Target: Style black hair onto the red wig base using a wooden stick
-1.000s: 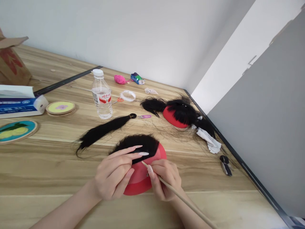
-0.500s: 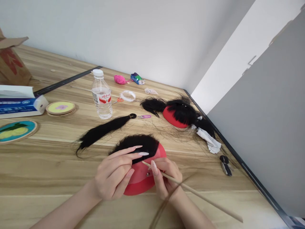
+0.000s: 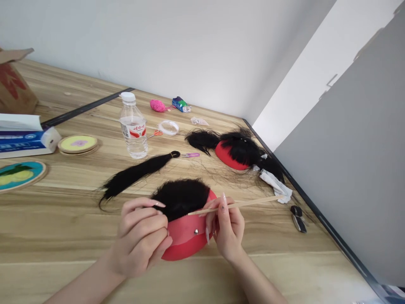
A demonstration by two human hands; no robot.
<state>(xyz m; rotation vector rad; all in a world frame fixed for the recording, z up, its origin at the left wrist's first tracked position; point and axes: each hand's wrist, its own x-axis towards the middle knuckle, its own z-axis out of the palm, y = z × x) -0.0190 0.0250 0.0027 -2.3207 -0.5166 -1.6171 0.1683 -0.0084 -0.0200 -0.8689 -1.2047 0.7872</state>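
The red dome [image 3: 186, 249] carries short black hair [image 3: 180, 196] and a silvery pin [image 3: 196, 232], the right fingers [image 3: 224, 209] pinching a thin pale stick [image 3: 253, 203], the left fingers [image 3: 160, 207] curled at the hair's edge.

Reads 娃哈哈 in red on the label [image 3: 137, 130] of the clear bottle [image 3: 136, 145], beyond the left hand [image 3: 142, 238]; smaller line under it too small to read. Shows pale lettering, too blurred to read, on the blue-and-white box [image 3: 23, 142], farther out to the left of that hand. Bears a bold red mark [image 3: 12, 81], no words legible, on the cardboard box [image 3: 23, 99] behind.
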